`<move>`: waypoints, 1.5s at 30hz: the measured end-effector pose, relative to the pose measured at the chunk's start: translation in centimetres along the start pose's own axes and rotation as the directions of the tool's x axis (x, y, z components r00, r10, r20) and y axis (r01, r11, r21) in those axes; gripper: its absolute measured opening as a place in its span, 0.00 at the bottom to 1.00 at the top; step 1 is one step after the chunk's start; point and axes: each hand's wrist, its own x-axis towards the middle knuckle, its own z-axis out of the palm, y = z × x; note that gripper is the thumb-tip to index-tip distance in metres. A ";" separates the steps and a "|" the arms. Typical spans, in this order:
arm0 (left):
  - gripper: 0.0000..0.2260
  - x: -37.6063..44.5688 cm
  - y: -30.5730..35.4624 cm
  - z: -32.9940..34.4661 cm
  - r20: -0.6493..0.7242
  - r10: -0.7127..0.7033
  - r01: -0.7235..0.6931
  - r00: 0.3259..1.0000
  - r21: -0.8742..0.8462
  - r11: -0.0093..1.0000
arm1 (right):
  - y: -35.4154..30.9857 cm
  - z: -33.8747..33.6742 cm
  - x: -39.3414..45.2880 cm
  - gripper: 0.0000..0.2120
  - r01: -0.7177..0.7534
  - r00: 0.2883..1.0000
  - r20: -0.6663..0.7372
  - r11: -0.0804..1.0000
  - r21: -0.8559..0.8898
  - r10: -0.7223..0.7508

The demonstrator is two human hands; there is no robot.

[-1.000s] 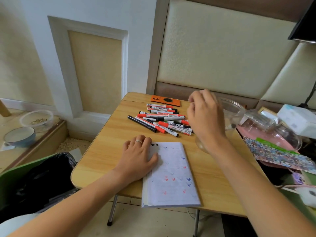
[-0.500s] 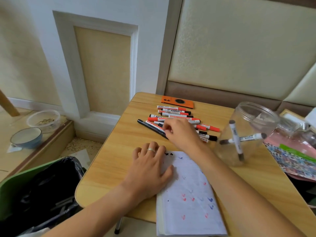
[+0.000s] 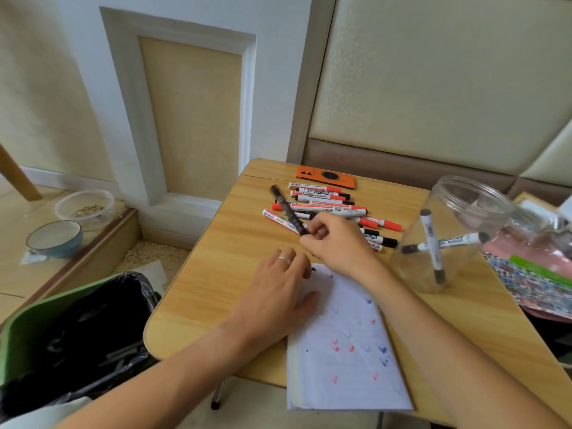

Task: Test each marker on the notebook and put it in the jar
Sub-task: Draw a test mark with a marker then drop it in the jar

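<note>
Right hand (image 3: 335,243) pinches black marker (image 3: 289,212); left hand (image 3: 275,295) on notebook (image 3: 349,351)

My right hand (image 3: 335,243), which a second ago hovered at the jar's (image 3: 458,233) mouth and then reached down into the marker pile (image 3: 328,209), has now pinched a black marker (image 3: 289,213) and lifted it (its far end angled up and away from me) above the others.

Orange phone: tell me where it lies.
The orange phone lies flat at the table's far edge, just behind the marker pile, left of the jar.
</note>
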 end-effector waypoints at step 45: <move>0.14 0.4 -0.9 -0.4 0.136 0.110 -0.065 0.985 -0.298 0.952 | 6.1 0.9 -7.6 0.15 0.519 0.791 0.029 0.646 -0.560 -0.611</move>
